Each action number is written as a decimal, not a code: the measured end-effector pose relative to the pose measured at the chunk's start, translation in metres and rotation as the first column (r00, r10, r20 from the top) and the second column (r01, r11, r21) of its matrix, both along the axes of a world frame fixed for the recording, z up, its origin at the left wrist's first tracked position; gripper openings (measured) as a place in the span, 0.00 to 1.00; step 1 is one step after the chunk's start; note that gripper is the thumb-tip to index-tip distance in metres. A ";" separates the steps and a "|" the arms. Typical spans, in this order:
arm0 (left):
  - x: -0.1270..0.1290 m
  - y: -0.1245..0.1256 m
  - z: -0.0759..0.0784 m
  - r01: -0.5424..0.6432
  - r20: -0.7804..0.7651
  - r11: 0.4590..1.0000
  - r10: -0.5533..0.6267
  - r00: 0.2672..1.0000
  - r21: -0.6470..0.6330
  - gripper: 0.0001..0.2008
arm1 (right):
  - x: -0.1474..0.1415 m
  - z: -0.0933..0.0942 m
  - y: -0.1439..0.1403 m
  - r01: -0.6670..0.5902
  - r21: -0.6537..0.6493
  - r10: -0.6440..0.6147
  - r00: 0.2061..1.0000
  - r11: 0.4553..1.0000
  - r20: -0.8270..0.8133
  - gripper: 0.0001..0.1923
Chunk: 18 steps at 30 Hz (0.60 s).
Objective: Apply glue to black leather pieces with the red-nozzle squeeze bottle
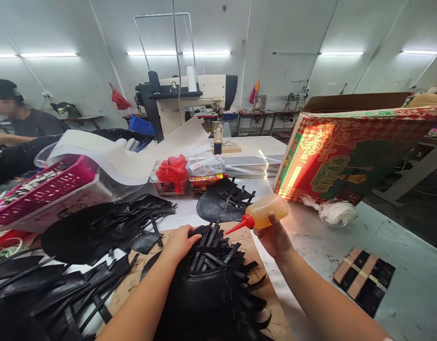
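My right hand (273,237) grips the glue bottle (263,213) with closed fingers, its red nozzle over the black strap pieces (211,265). My left hand (179,244) presses these flat with fingers curled, holding nothing. I fear a hard squeeze could spill glue on the straps.

a single head-worn view looks forward and down from close above the worktable (399,237), both forearms reaching in from the bottom edge, a sewing machine (190,102) and the room's far wall beyond.
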<state>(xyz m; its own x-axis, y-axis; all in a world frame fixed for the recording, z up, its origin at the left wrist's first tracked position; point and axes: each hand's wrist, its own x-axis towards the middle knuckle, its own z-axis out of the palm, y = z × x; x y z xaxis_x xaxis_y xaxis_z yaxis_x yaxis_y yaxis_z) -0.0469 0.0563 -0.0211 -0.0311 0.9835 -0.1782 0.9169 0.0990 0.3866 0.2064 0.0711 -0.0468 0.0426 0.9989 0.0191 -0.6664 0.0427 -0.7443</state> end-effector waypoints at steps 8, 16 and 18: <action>0.011 -0.006 0.003 -0.048 -0.090 0.998 0.050 0.995 0.032 0.05 | -0.016 0.008 0.027 -0.002 0.067 -0.003 0.997 0.998 0.073 0.28; 0.014 -0.009 0.003 0.027 -0.097 0.983 -0.010 0.995 0.181 0.06 | -0.023 0.013 0.050 0.013 0.105 -0.032 0.983 0.994 0.183 0.34; 0.015 -0.012 0.003 0.048 -0.093 0.969 -0.026 0.995 0.240 0.07 | -0.026 0.012 0.055 0.025 0.115 -0.049 0.977 0.993 0.207 0.35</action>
